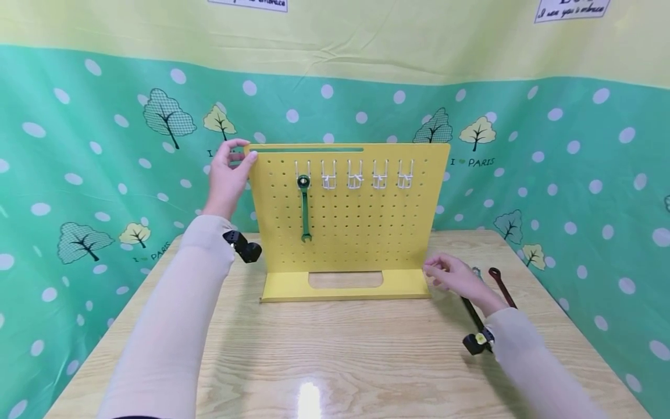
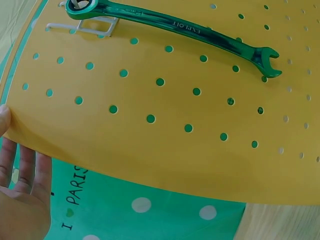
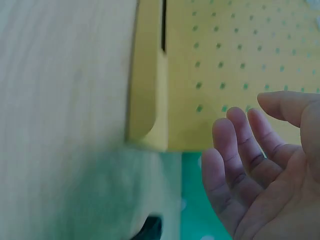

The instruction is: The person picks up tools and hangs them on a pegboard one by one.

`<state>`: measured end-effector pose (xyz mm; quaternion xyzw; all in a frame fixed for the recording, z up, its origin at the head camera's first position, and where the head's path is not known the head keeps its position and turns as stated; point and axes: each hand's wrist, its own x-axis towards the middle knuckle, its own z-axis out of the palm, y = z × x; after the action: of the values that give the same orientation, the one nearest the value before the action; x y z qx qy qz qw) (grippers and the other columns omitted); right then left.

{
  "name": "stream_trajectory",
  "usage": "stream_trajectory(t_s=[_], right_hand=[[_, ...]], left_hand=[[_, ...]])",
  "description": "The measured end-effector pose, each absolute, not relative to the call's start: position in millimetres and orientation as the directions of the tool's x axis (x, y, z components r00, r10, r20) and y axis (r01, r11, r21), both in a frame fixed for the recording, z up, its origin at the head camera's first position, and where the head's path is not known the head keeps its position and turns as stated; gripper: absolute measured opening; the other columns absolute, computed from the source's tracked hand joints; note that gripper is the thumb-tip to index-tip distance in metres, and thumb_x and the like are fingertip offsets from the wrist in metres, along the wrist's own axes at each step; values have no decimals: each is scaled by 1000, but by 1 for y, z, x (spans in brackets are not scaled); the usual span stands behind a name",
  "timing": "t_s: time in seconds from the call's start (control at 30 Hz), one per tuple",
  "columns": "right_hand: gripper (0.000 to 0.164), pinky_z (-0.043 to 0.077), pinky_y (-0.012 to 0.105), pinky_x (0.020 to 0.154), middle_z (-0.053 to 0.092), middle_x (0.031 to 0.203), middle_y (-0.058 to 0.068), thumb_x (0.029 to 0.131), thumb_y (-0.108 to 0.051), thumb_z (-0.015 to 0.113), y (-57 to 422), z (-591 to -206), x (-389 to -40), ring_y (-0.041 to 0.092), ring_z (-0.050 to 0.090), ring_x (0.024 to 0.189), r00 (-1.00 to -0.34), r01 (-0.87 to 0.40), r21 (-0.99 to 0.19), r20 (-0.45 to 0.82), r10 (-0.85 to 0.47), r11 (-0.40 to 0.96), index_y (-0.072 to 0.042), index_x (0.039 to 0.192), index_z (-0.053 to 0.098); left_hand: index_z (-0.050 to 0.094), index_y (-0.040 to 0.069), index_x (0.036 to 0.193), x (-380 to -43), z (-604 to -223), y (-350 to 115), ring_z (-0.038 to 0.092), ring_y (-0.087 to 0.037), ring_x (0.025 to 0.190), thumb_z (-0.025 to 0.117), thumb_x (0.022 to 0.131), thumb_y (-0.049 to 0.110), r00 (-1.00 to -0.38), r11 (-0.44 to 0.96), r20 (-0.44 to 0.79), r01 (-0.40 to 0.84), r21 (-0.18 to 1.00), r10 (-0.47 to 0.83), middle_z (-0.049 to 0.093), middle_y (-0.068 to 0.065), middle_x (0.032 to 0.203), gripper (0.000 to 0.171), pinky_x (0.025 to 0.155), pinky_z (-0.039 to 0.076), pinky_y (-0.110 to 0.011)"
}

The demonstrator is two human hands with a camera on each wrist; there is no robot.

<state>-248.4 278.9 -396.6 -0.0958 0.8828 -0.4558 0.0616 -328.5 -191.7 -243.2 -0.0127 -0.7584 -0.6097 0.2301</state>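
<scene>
A yellow pegboard [image 1: 366, 233] stands upright on its own base. My left hand [image 1: 228, 177] grips its upper left corner, thumb on the front face and fingers behind the edge. A green combination wrench [image 1: 306, 212] hangs by its ring end from the leftmost white hook, its open jaw pointing down; the left wrist view shows the wrench [image 2: 185, 27] up close. By the board's lower right edge is my right hand [image 1: 460, 279], empty, its fingers loosely bent, as the right wrist view shows of that hand [image 3: 265, 170].
Several white wire hooks [image 1: 355, 174] run in a row along the upper board. On the wooden table [image 1: 335, 349], a dark red wrench [image 1: 503, 288] and a black tool [image 1: 473, 314] lie at the right, partly hidden by my right arm. A patterned green curtain [image 1: 576, 174] hangs behind.
</scene>
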Motion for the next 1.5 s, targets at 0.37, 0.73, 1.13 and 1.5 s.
stream_trajectory(t_s=[0.37, 0.73, 1.13, 1.5], right_hand=[[42, 54, 38, 70, 61, 105, 19, 103, -28, 58, 331, -421, -232, 29, 64, 91, -987, -21, -752, -89, -132, 659, 6, 127, 53], [50, 54, 37, 69, 60, 99, 14, 102, -25, 60, 356, -431, -227, 24, 57, 83, -984, 32, -721, -146, -106, 692, 13, 132, 47], [51, 53, 36, 63, 58, 87, 8, 93, -30, 74, 368, -438, -225, 22, 56, 75, -977, 72, -670, -196, -83, 739, 7, 125, 57], [49, 52, 35, 62, 64, 89, 7, 92, -35, 74, 365, -440, -232, 20, 59, 73, -975, 107, -593, -219, -31, 798, 7, 113, 65]], left_hand=[[57, 27, 129, -327, -243, -191, 57, -19, 104, 63, 99, 36, -895, 254, 363, 299, 920, -261, 54, -3, 120, 32, 90, 50, -37], [57, 27, 130, -328, -244, -190, 57, -20, 106, 62, 99, 36, -894, 262, 366, 299, 918, -259, 54, -3, 122, 32, 92, 50, -37], [57, 28, 129, -328, -244, -190, 56, -19, 104, 62, 99, 36, -888, 265, 372, 304, 915, -269, 54, -2, 119, 31, 92, 49, -39], [58, 28, 128, -330, -244, -190, 56, -19, 104, 62, 99, 36, -887, 262, 369, 300, 917, -278, 55, -2, 119, 30, 91, 49, -35]])
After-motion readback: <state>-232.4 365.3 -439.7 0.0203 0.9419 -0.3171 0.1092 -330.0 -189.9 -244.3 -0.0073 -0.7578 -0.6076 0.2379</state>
